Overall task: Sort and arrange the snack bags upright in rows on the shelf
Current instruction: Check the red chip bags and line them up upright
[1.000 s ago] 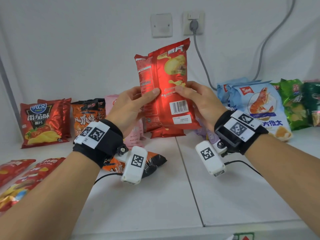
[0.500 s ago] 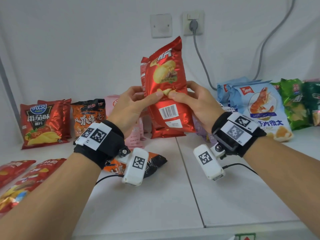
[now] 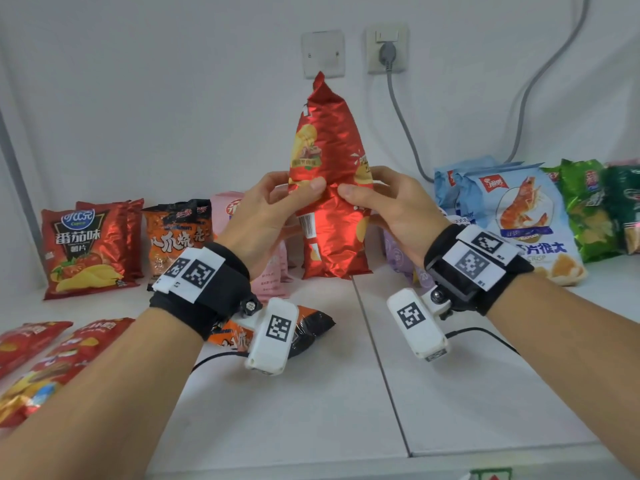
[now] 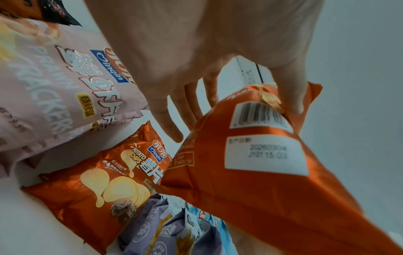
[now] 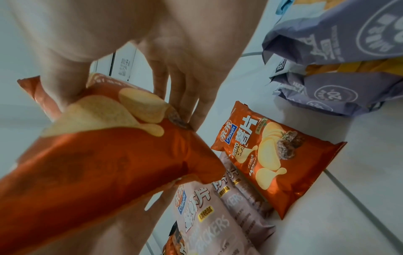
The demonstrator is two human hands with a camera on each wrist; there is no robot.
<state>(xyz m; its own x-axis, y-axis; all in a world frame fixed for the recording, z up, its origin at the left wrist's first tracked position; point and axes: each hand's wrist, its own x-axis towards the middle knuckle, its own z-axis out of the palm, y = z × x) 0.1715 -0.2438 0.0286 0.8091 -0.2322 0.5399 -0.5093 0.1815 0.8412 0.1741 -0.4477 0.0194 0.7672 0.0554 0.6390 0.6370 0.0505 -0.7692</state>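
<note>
A red potato chip bag [image 3: 329, 161] is held upright in mid-air over the shelf's centre, edge-on to me. My left hand [image 3: 277, 202] pinches its left side with thumb in front and fingers behind; my right hand [image 3: 384, 202] pinches the right side the same way. The left wrist view shows the bag's barcode face [image 4: 259, 155] under my left thumb [image 4: 292, 96]. The right wrist view shows its chip picture [image 5: 109, 138]. Behind it a matching red bag [image 5: 272, 155] stands against the wall, next to pink prawn cracker bags [image 4: 54, 89].
Along the wall stand red tomato chip bags [image 3: 86, 244], an orange-black bag [image 3: 176, 237], purple bags [image 5: 338, 60], blue shrimp bags [image 3: 519, 216] and green bags [image 3: 595, 206]. Red bags [image 3: 41, 358] and an orange-black bag [image 3: 304, 327] lie flat on the white shelf [image 3: 311, 410]. A cable hangs from a socket [image 3: 388, 50].
Both hands have turned the red bag about its vertical axis, from its back panel facing me to nearly edge-on, and straightened it upright. My thumbs have come closer together on it.
</note>
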